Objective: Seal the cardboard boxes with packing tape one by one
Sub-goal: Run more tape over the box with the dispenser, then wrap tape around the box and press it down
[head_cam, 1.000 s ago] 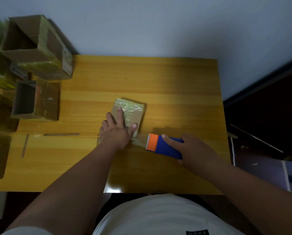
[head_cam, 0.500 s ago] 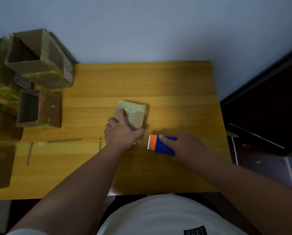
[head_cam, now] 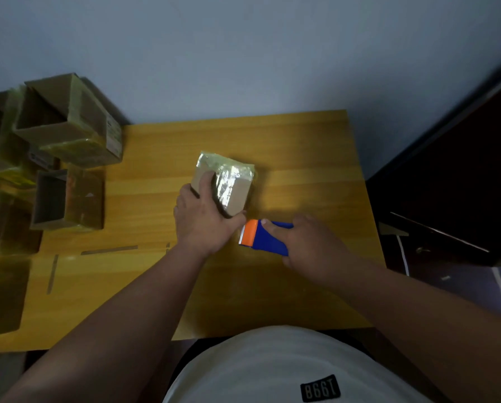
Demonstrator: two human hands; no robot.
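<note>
On yellow wooden table (head_cam: 301,158) against grey-blue wall (head_cam: 243,53) — small box (head_cam: 237,193)

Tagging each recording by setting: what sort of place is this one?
Likely a makeshift packing spot in a room: a bare wooden table against a plain wall, open cardboard boxes stacked at its left.

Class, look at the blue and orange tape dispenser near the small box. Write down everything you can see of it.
The tape dispenser looks plastic: a blue body with an orange front end and a pale strip along that end's edge. It lies low over the wooden table, orange end pointing at the near corner of the small taped cardboard box. The right hand grips its blue body; the left hand holds the box beside it. No tape roll shows.
</note>
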